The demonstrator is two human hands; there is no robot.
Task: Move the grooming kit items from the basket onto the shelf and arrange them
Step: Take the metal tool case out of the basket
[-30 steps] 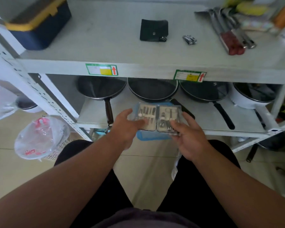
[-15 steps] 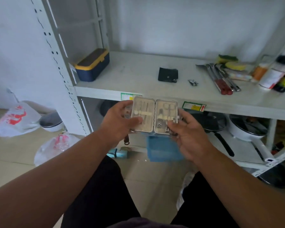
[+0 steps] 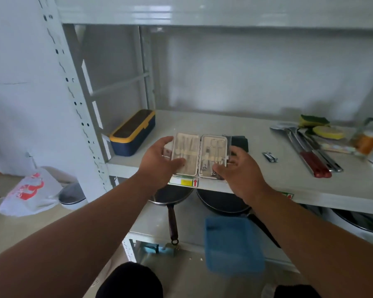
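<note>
An opened beige grooming kit case (image 3: 199,154) with small metal tools strapped inside is held flat over the front edge of the grey shelf (image 3: 256,179). My left hand (image 3: 158,162) grips its left half, thumb on top. My right hand (image 3: 238,172) grips its right half from below and the side. A black pouch (image 3: 239,141) lies on the shelf just behind the case, partly hidden. A small nail clipper (image 3: 270,157) lies to the right. The blue basket (image 3: 233,247) sits low, below my right forearm.
A navy box with a yellow rim (image 3: 132,133) stands at the shelf's left end. Knives and a spatula (image 3: 310,153), sponges (image 3: 318,126) and bottles (image 3: 368,140) crowd the right end. Pans (image 3: 172,196) fill the lower shelf. Plastic bags (image 3: 30,193) lie on the floor at left.
Both hands lifted the open case from beside the basket up to the shelf's front edge. The view rose with them, and the case now covers part of the black pouch.
</note>
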